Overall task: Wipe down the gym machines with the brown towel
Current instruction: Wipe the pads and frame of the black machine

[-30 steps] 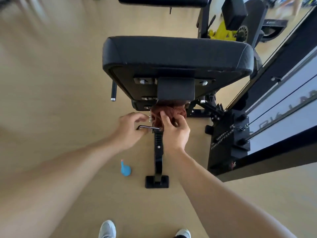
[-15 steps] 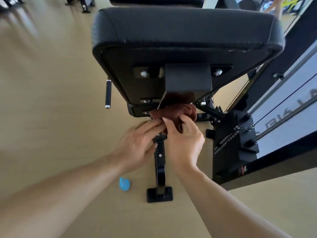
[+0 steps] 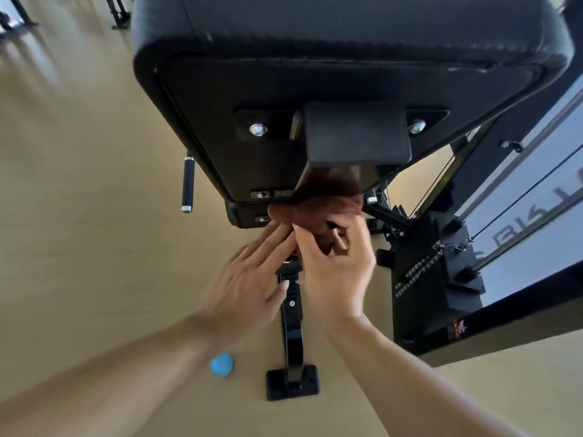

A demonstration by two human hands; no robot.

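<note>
Right hand [image 3: 334, 272] pinches brown towel [image 3: 318, 212] bunched just under seat pad [image 3: 347, 58] mount | left hand [image 3: 249, 285] fingers straight, tips touching towel's left edge | blue object [image 3: 221, 364] on floor, below-left of seat pad, beside black base bar [image 3: 292, 329]

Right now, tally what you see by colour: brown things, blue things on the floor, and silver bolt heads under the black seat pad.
Brown: 1, the brown towel, gripped by the right hand with the left hand touching its edge.
Blue: 1, a blue object on the floor.
Silver bolt heads: 2, the left bolt and right bolt under the seat pad.
Total: 4
</note>
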